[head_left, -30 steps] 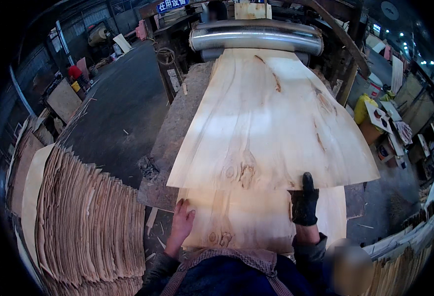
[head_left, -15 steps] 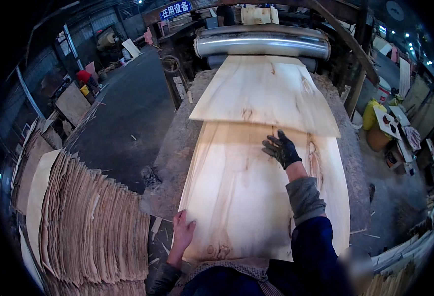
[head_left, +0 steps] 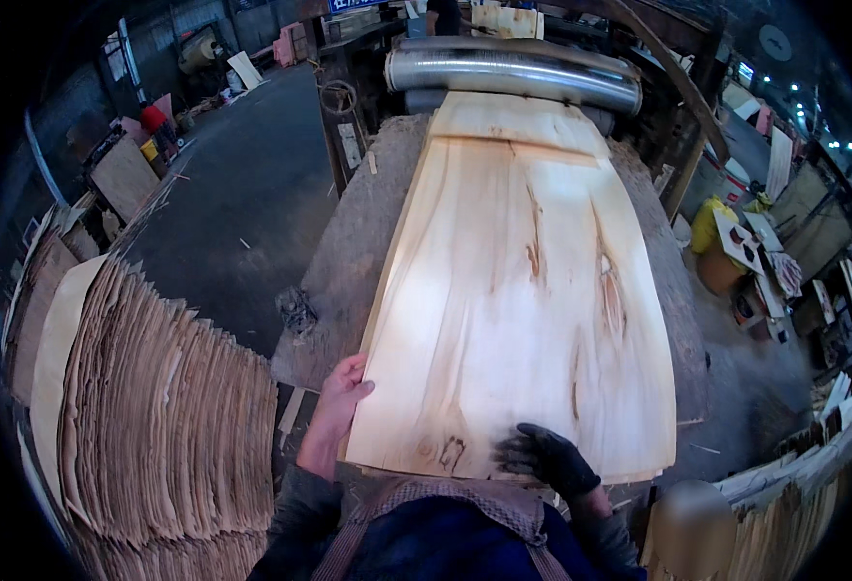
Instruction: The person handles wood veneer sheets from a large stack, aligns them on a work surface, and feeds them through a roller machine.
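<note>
A stack of pale wood veneer sheets point(head_left: 484, 320), with brown knots and streaks, lies lengthwise in front of me. My left hand point(head_left: 334, 412), bare, is at the left edge of the stack near its close end, thumb apart from the fingers and touching the edge. Flat on the top sheet near my body rests my right hand point(head_left: 550, 457) in a black glove, its fingers spread and holding nothing. Beyond, another veneer sheet point(head_left: 513, 121) overlaps the stack's far end and runs up under a shiny metal roller point(head_left: 513, 77).
A worn board table point(head_left: 348, 252) carries the stack. To my left stands a tall bundle of veneer sheets point(head_left: 164, 416) on edge; more veneer point(head_left: 784, 504) stands at lower right. A yellow bag point(head_left: 709, 225) and clutter are on the right. A person point(head_left: 442, 16) is behind the roller.
The overlapping sheet has moved away from me into the roller, uncovering more of the stack. My right hand has drawn back toward my body; my left hand remains by the left edge.
</note>
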The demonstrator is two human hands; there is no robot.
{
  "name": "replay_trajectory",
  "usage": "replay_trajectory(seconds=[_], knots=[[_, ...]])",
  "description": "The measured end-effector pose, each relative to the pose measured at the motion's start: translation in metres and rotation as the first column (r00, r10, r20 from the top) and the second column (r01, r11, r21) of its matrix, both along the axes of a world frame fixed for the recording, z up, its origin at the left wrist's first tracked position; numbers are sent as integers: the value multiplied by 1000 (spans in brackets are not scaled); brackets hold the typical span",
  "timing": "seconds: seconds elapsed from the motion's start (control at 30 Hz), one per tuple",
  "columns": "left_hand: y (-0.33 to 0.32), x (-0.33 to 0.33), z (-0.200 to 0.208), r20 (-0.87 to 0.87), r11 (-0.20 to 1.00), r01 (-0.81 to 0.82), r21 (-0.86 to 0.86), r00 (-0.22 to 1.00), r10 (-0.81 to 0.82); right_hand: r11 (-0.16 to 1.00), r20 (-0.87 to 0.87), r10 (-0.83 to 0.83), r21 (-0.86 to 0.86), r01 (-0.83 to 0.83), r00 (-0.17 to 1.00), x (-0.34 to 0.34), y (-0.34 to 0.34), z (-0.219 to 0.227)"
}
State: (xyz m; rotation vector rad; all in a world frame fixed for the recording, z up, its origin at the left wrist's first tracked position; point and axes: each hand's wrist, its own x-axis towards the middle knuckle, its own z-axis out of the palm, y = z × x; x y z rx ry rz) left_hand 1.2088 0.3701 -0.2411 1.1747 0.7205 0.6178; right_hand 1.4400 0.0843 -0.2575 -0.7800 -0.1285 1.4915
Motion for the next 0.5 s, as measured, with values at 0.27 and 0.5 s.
replay_trajectory(seconds=[0.27,0.5], knots=[[-5,14,69,266,993,-22,-118,962,53,990,-230,-101,-117,76,968,-18,-112,-85],[23,6,59,323,982,-75,-173,938,129,702,155,-701,-21,712,696,-23,0,45]])
